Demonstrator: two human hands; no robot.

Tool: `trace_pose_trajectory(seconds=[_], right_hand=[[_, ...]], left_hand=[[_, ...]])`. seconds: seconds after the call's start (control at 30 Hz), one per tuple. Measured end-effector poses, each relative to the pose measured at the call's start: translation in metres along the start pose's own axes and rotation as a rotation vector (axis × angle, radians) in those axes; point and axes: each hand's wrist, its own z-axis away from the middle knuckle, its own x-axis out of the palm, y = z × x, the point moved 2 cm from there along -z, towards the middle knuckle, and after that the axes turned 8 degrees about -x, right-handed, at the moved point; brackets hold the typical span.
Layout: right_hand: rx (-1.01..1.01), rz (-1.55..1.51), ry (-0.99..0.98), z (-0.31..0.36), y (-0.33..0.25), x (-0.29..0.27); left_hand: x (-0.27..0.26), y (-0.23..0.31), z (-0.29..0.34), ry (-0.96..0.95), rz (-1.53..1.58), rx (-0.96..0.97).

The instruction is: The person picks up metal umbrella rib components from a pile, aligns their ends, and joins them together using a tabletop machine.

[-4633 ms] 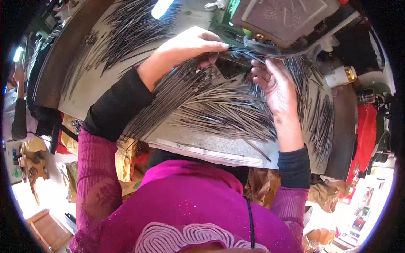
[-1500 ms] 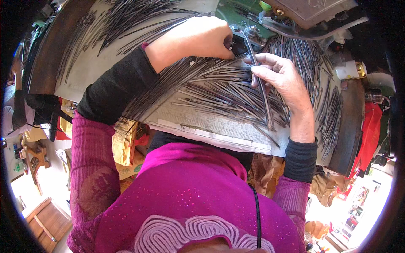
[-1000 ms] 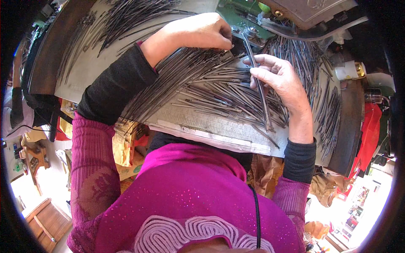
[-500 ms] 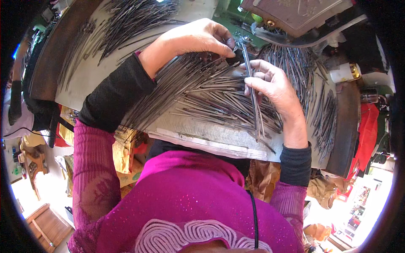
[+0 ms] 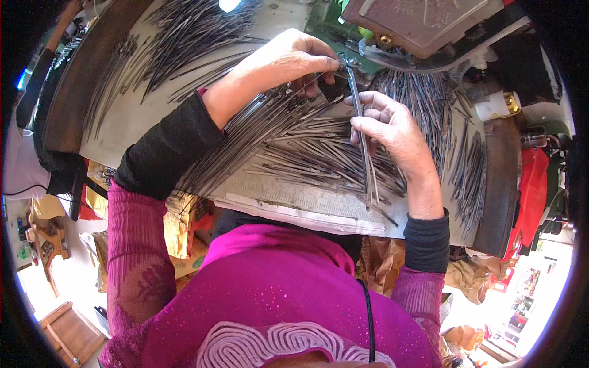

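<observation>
My right hand (image 5: 389,126) grips a few long, thin dark strips (image 5: 366,162) that stand nearly upright between thumb and fingers. Their far ends come together at a small dark joint beside the machine. To the left, my left hand (image 5: 304,58) is bent with thumb and fingers pinched close to that joint; what sits in the pinch is too small to make out. Under my left forearm a bundle of long dark strips (image 5: 236,135) lies slanting across the worktop (image 5: 294,205). Shorter loose strips (image 5: 319,153) lie in a heap between the two hands.
More dark strips (image 5: 196,49) are spread at the far left. Another heap (image 5: 423,98) and a smaller pile (image 5: 471,178) lie to the right. A green machine with a grey metal cover (image 5: 423,24) stands at the back. Dark raised edges (image 5: 500,178) flank the worktop.
My left thumb has straightened somewhat and its fingertips sit nearer the joint. My right hand and its strips have shifted slightly left.
</observation>
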Motion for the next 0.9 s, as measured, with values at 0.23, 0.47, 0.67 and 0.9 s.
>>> trace_pose_trajectory(seconds=[0.23, 0.47, 0.67, 0.9], right_hand=[[-0.027, -0.009, 0.024, -0.001, 0.0, -0.001], [-0.062, -0.075, 0.091, -0.002, 0.002, 0.002], [-0.094, -0.171, 0.123, -0.005, 0.002, 0.0], [-0.07, -0.184, 0.14, -0.006, 0.007, -0.002]], left_hand=[[0.006, 0.01, 0.007, -0.042, 0.1, -0.01], [0.007, 0.007, 0.004, -0.039, 0.126, 0.028], [0.008, 0.003, -0.002, -0.026, 0.188, 0.041], [0.01, 0.007, -0.004, -0.035, 0.185, 0.026]])
